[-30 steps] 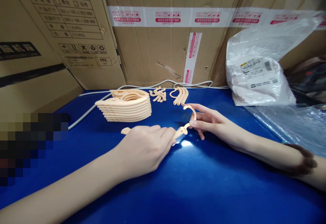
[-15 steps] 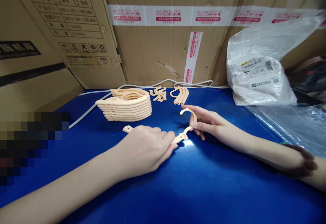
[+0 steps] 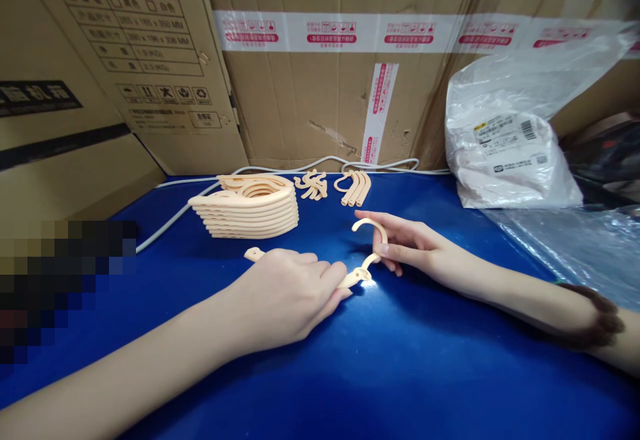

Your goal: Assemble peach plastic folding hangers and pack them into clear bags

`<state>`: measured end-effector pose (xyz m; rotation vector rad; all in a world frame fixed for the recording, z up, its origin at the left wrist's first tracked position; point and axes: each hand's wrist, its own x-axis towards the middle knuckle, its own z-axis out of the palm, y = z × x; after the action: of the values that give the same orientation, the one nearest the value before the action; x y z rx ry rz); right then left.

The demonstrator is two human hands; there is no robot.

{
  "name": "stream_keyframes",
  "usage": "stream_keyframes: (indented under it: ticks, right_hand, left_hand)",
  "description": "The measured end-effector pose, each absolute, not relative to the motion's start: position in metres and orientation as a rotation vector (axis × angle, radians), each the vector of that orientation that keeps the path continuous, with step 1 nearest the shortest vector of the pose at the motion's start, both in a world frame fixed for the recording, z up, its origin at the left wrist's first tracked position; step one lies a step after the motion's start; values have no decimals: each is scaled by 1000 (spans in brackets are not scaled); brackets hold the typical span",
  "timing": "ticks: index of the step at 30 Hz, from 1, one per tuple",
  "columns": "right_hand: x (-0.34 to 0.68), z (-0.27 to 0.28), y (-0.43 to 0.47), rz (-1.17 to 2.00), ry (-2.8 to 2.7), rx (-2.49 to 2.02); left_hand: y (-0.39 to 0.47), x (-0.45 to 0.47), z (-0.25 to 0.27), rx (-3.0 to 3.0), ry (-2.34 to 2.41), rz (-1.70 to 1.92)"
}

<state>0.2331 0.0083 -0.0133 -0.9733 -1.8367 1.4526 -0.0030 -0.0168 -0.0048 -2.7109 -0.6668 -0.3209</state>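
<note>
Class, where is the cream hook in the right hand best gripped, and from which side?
The hook is probably best taken by its bend's lower right, from the right: the free tip curls left and the lower end points toward the hanger piece in the left hand. The right hand pinches there.

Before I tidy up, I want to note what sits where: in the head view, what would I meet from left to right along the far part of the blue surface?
Stack of cream pieces → pile of small cream parts → cluster of curved cream parts → white plastic bag.
</note>
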Motion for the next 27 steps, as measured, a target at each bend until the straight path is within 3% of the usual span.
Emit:
stream_keyframes:
  ticks: [27]
  right_hand:
    - [235, -12, 8, 1504, -1824, -962]
  left_hand:
    - [-15, -1, -5, -2712, -624, -335]
